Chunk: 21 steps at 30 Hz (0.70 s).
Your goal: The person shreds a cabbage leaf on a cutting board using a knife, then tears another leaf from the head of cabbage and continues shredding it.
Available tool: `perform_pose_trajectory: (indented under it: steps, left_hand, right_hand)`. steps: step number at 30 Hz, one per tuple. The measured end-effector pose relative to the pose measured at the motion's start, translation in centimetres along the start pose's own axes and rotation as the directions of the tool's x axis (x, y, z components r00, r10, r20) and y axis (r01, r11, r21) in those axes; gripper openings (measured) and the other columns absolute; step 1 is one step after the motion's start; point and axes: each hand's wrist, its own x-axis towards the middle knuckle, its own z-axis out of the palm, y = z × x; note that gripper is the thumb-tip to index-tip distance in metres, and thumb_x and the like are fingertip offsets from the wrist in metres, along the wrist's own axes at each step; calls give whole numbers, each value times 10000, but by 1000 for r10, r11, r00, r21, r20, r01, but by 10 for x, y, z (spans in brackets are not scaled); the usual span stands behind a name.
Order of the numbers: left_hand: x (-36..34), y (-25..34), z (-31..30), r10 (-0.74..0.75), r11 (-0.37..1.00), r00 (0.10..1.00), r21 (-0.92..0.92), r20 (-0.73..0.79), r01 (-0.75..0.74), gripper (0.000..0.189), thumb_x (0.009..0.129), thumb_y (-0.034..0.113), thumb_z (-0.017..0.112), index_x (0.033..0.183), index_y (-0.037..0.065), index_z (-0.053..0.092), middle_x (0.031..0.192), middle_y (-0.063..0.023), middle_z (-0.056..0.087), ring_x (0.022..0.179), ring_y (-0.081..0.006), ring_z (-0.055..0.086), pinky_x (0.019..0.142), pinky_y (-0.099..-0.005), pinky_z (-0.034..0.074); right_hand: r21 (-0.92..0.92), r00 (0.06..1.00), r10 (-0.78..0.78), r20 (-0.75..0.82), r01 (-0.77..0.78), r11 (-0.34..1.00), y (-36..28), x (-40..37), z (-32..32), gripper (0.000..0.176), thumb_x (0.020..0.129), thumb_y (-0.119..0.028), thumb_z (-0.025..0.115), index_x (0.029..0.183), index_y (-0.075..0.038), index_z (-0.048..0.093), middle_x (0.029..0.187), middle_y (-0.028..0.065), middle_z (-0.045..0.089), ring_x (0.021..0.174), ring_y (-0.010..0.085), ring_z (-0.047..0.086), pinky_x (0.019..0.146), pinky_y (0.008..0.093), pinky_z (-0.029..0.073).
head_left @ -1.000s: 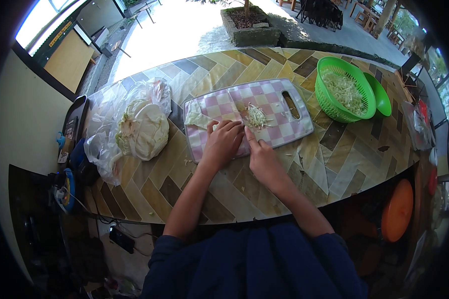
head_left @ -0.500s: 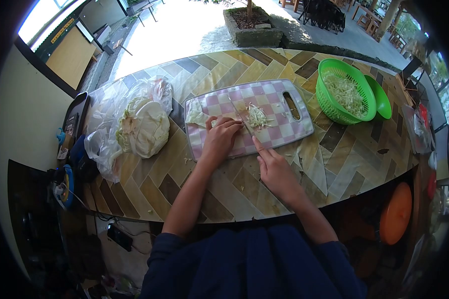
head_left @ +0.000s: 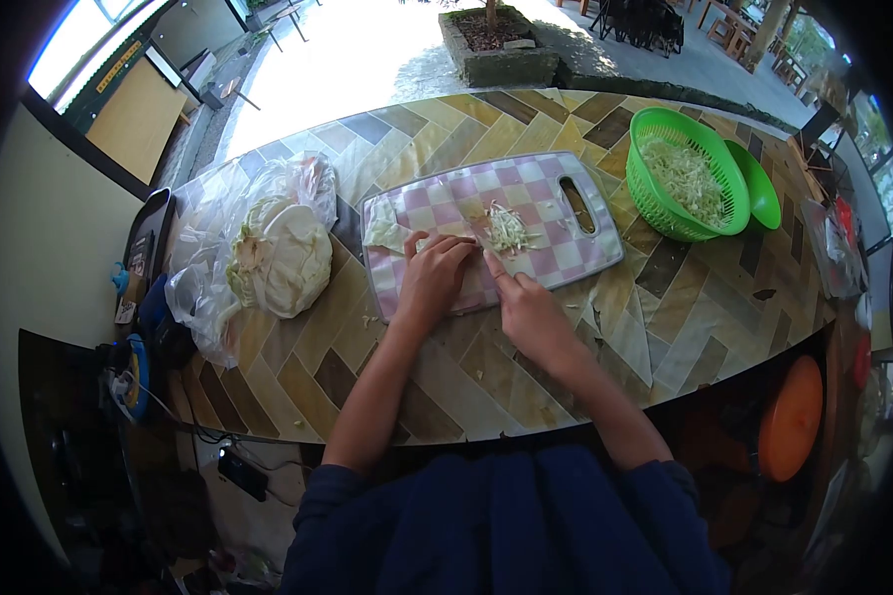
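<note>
Head view: your left hand (head_left: 432, 283), fingers half-curled, pins a mostly hidden cabbage piece (head_left: 422, 244); a pale, floppy leaf (head_left: 383, 228) lies at its 10 o'clock. Your right hand (head_left: 532, 309) grips the knife (head_left: 465, 215), slim blade towards 11, left of fine shreds (head_left: 507, 228) on the smooth, checked board (head_left: 566, 260).

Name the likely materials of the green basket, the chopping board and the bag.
Green basket: probably plastic, slightly glossy, with a moulded-looking openwork wall.
Chopping board: likely smooth plastic, judging by its even, checked surface.
Bag: thin plastic film, see-through, crinkled and shiny.
</note>
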Motion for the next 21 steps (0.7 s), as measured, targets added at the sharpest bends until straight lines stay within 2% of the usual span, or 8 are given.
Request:
perform_pose_trajectory:
  steps: [5,8,14,21]
  left_hand:
    - [-1,2,0,-17,1000,1000,12,-14,17,118,861,130,633,956,114,701,1021,-17,709,992,-195,647,976,-395,335]
    - [-1,3,2,-18,1000,999,-6,-35,18,121,866,146,634,958,113,704,1024,-13,707,996,-190,645,969,-390,336]
    - [-1,4,-1,-2,1000,1000,18,-12,3,137,861,143,634,968,105,710,1044,-10,702,1010,-186,641,965,-384,337]
    - [0,6,-3,-14,1000,1000,13,3,14,140,854,120,624,967,95,704,1037,-18,701,1012,-194,637,968,-390,337]
  right_hand:
    - [-76,995,91,32,-88,993,-8,-15,-10,615,893,-35,477,1488,-111,340,923,245,589,844,415,621,755,479,512]
    - [29,996,95,0,-95,995,-6,-16,-14,588,923,-68,477,1491,-116,334,933,250,588,851,420,619,757,484,509]
    - [113,998,60,1,-60,992,-14,-17,-13,563,951,-97,472,1492,-92,319,952,268,586,854,439,613,769,496,503]
    - [55,990,130,59,-133,990,-28,-24,-11,624,914,-48,478,1505,-86,282,998,300,575,859,454,622,767,491,516]
